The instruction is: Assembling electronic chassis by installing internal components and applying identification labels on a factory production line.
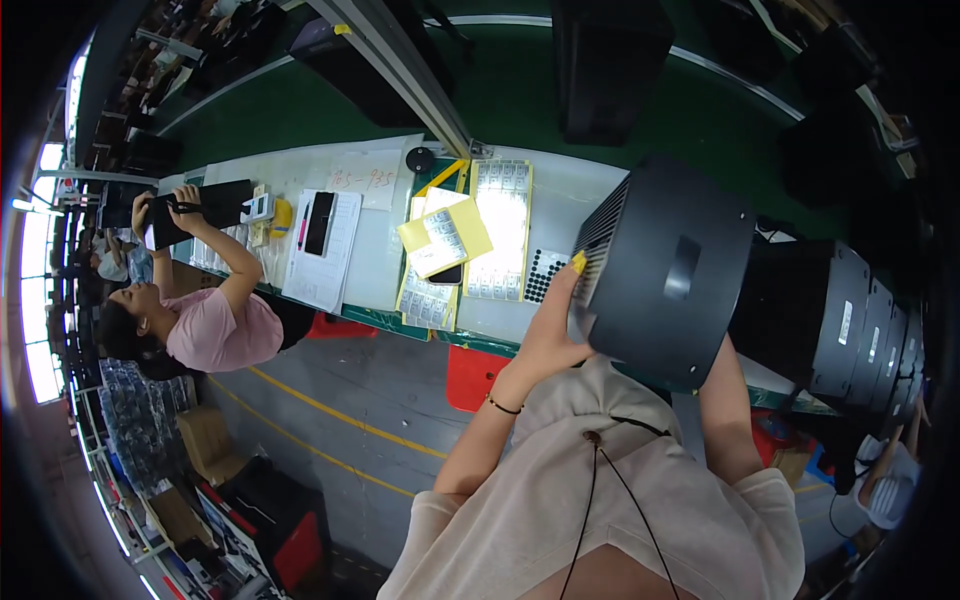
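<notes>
And here's the left hand (pixel 556 325) clamped along the finned left side of a dark grey, boxy metal housing (pixel 665 270), which sits right against its palm, raised over the white worktable (pixel 385 262)! The right forearm (pixel 726 420) runs up behind the housing's near edge, its hand hidden, so no telling that grip. Just beyond the left hand lies a white sheet of round black dots (pixel 543 274), with yellow-backed silvery label sheets (pixel 508 215) farther left.
</notes>
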`<state>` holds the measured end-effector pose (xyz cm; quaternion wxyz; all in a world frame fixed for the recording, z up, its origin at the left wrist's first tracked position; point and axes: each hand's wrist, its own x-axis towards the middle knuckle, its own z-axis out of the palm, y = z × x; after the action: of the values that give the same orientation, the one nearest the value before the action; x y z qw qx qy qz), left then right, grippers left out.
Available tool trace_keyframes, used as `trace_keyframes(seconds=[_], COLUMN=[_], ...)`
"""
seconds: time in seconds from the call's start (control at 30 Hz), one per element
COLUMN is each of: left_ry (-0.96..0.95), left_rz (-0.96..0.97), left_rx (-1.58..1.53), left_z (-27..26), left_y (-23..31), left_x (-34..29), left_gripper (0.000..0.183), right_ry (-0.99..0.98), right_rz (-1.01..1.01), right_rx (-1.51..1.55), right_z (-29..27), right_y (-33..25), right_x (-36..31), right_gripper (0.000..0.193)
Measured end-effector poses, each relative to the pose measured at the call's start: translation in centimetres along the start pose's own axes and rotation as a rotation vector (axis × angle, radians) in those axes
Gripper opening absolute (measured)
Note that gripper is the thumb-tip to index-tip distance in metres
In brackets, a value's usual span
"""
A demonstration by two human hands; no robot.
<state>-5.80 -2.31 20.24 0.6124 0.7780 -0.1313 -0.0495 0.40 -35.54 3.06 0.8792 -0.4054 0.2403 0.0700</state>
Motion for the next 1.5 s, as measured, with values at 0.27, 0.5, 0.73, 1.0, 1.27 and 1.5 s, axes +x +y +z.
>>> trace_keyframes(seconds=[0.27,0.5,0.73,1.0,1.27,1.5], left_ry=[0.398,0.825,0.937,0.514,0.189,0.279], left_rz=[-0.498,-0.789,-0.171,0.496,0.536,0.679], left_rx=[0.155,0.932,0.222,0.614,0.92,0.591], left_z=[-12.1,-15.4,-12.1,-8.3,-6.6,-4.9], left_y=[-11.3,-19.8,-8.4,14.7,19.7,19.8], left_x=[1.4,-2.8,0.5,-3.3,-4.9,-5.3], left_gripper=[0.03,0.052,0.013,0.015,0.03,0.047], right_ry=[0.076,0.176,0.393,-0.417,-0.393,-0.569], right_rz=[-0.06,-0.137,-0.723,-1.522,-1.812,-1.693], right_rx=[-0.157,-0.257,-0.471,-1.279,-1.183,-1.229], right_z=[-5.6,-9.9,8.0,26.5,29.9,28.8], right_y=[3.3,4.1,-4.6,-13.0,-10.2,-11.6], right_x=[-2.3,-2.3,-12.3,-27.2,-27.0,-27.5], right_gripper=[0.038,0.033,0.024,0.016,0.012,0.022])
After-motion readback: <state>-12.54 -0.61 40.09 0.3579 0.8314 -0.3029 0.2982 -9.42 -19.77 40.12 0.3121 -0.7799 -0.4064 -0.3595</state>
